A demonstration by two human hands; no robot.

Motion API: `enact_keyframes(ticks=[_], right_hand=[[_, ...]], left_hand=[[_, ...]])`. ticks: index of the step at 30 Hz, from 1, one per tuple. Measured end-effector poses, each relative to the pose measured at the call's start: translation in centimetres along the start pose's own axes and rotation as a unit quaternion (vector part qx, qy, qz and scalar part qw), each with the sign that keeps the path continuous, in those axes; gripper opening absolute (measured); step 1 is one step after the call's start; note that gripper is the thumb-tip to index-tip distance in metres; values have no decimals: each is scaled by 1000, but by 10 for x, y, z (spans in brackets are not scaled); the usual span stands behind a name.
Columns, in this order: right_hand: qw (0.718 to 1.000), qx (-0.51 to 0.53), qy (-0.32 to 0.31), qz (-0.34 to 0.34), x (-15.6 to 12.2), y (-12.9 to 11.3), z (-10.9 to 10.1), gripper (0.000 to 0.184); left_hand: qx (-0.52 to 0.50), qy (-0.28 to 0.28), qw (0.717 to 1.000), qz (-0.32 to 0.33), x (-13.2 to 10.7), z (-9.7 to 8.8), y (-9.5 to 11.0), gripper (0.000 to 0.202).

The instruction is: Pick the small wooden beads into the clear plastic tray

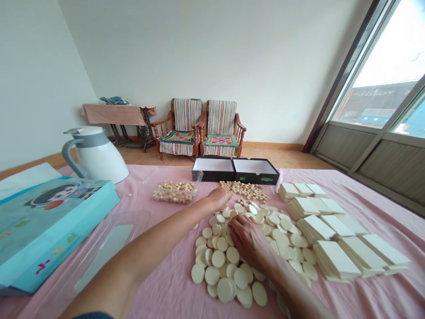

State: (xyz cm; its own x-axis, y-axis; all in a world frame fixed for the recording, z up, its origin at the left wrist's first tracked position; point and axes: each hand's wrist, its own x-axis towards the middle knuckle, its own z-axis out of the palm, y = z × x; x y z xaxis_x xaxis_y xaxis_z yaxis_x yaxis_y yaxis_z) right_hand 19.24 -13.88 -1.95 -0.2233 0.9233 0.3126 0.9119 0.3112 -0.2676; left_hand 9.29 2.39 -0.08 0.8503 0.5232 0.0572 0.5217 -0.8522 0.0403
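Observation:
My left hand reaches across to the near edge of a pile of small light-brown wooden pieces. Its fingers are curled together, and whatever they pinch is hidden. Closer to me, my right hand lies on a wide heap of cream-coloured round discs. Those fingers bend down among the discs, with their tips hidden, so I cannot make out what is in them. Left of the wooden pile, a clear plastic container holds more of the small pieces.
Stacks of cream rectangular cards stand at the right. Behind the pile are two black open boxes. A turquoise box, a clear lid and a white jug occupy the left of the pink cloth.

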Motion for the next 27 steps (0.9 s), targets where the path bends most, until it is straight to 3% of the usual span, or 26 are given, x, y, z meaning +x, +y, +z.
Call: enact_keyframes(ticks=[4, 7, 11, 15, 17, 19, 22, 25, 27], right_hand=[[1000, 5, -1, 1, -1, -1, -2, 16], [1000, 9, -4, 3, -2, -2, -3, 17], [1000, 12, -6, 4, -2, -3, -3, 17], [1000, 10, -4, 5, -1, -3, -1, 19], [1000, 9, -3, 4, -1, -3, -1, 20], [1000, 10, -4, 3, 0, -3, 0, 20], [1000, 7, -6, 5, 0, -3, 0, 20], [1000, 5, -1, 4, -1, -2, 0, 19], [1000, 7, 2, 2, 0, -2, 0, 18]], left_hand=[[0, 29, 1000, -7, -11, -7, -3, 18], [2, 75, 997, -22, -31, -23, -10, 20], [10, 170, 982, -76, -63, -51, -37, 19], [59, 217, 961, -161, -89, -68, -73, 15], [88, 244, 949, -181, -95, -70, -80, 15], [83, 267, 946, -161, -94, -68, -75, 17], [34, 238, 967, -78, -81, -60, -48, 19], [32, 128, 991, -10, -59, -48, -16, 19], [32, 57, 997, -27, -41, -38, -3, 19]])
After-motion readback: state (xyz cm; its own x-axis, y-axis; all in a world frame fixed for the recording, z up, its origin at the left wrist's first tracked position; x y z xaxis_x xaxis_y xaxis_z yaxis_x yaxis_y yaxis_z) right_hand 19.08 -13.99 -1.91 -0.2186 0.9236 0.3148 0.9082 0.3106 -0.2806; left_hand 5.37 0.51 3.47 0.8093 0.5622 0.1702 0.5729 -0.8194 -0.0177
